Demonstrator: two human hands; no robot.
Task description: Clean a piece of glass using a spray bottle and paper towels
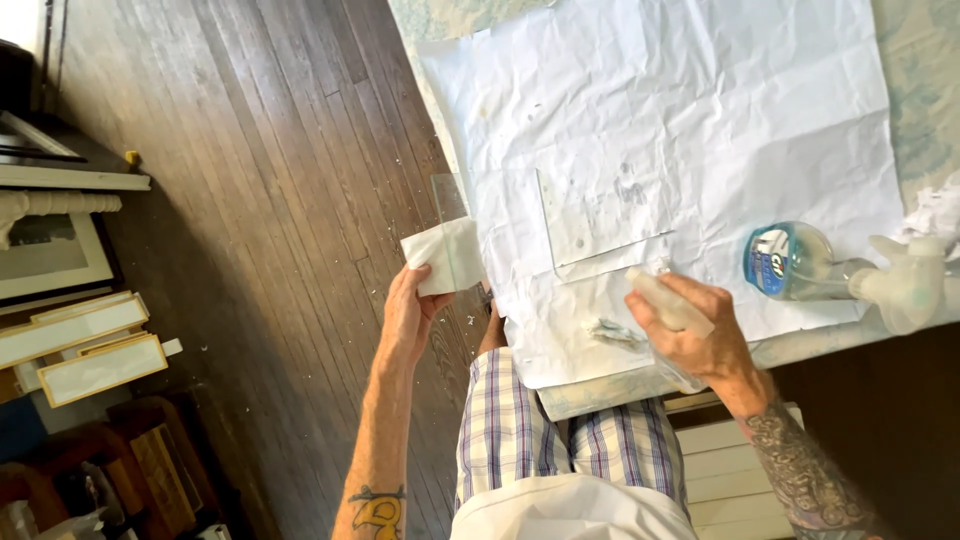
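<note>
My left hand [408, 315] pinches a folded white paper towel [445, 257] around the lower edge of a clear glass pane [449, 200], which stands on edge just off the table's left side. My right hand [700, 335] is closed on a pale wad of paper or cloth [665, 300] and rests on the crumpled white paper sheet [700, 120] covering the table. A second clear glass pane [590, 225] lies flat on that sheet, just beyond my right hand.
A clear spray bottle [800, 262] with a blue label and a white trigger [905, 282] lies on its side at the table's right. Picture frames [85, 345] lean at the left on the dark wooden floor [270, 200]. My plaid shorts [560, 430] are below.
</note>
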